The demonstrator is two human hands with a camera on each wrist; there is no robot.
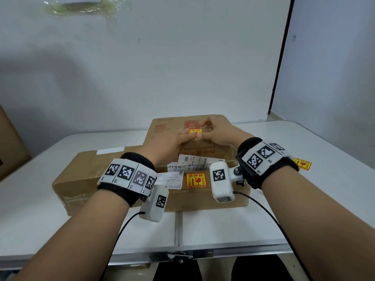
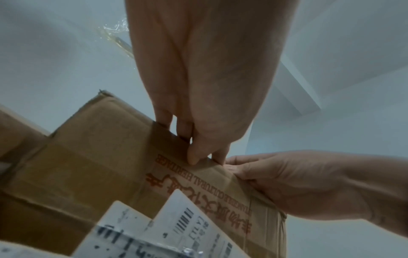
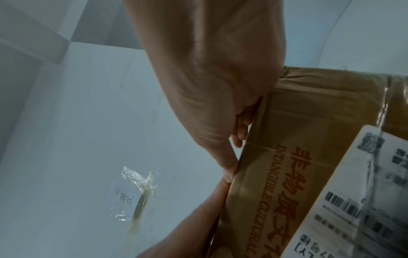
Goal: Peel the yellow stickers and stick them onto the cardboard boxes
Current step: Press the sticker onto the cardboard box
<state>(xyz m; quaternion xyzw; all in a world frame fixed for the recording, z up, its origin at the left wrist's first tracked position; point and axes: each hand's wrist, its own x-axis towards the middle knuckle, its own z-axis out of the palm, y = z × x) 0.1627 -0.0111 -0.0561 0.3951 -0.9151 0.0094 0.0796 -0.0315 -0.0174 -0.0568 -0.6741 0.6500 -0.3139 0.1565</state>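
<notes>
While both hands press a yellow sticker (image 1: pixel 194 131) onto the far box (image 1: pixel 168 126), 1 more sticker waits on the table (image 1: pixel 60 151).

Left to right: the near box (image 1: pixel 87 171) already carries 1 sticker (image 1: pixel 196 180) on its top. The left hand (image 1: pixel 174 141) lies flat on the far box with straight fingers, tips on the sticker's near edge, gripping nothing. The right hand (image 1: pixel 218 131) meets it there, thumb and forefinger pressing the same sticker, other fingers loosely bent. Far right lies the spare sticker (image 1: pixel 302 163). The sticker sits right at the box's near edge, so uneven pressure could leave it creased, crooked or folded over the corner, and a push could slide the far box.
</notes>
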